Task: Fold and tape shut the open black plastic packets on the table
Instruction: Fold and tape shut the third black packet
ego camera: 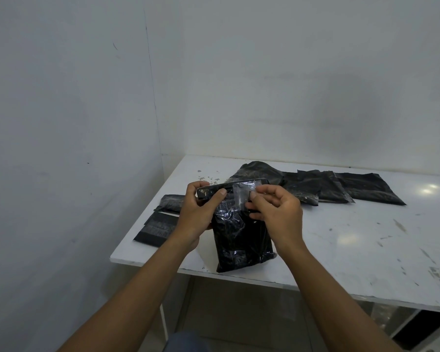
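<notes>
Blue cloth (185, 341) pokes in at the very bottom edge, closest to the camera, with two bare forearms reaching up past it toward the worktop (353, 245).

Left hand (197, 212) has a grip on the left end of the folded-over top of a black plastic packet (241, 240). Its thumb lies flat across the front of the fold and its fingers are curled round behind. Right hand (274, 212) is mostly closed up, with thumb and forefinger pinching the right end of a strip of clear tape (239, 193) that lies across the fold. Its other fingers are loosely curled behind, not holding anything I can make out.

That packet stands upright between both hands, shiny and crinkled, bottom edge down by the near edge of the worktop. Can't tell if it's actually resting there or just held.

Further out: two flat black packets (160, 224) lie on the left side of the worktop, just beyond the left hand. A heap of overlapping black packets (340, 186) is spread along the far side, running off to the right. Worktop is white and scuffed with grey flecks, pushed into the corner of plain white walls (290, 85).
</notes>
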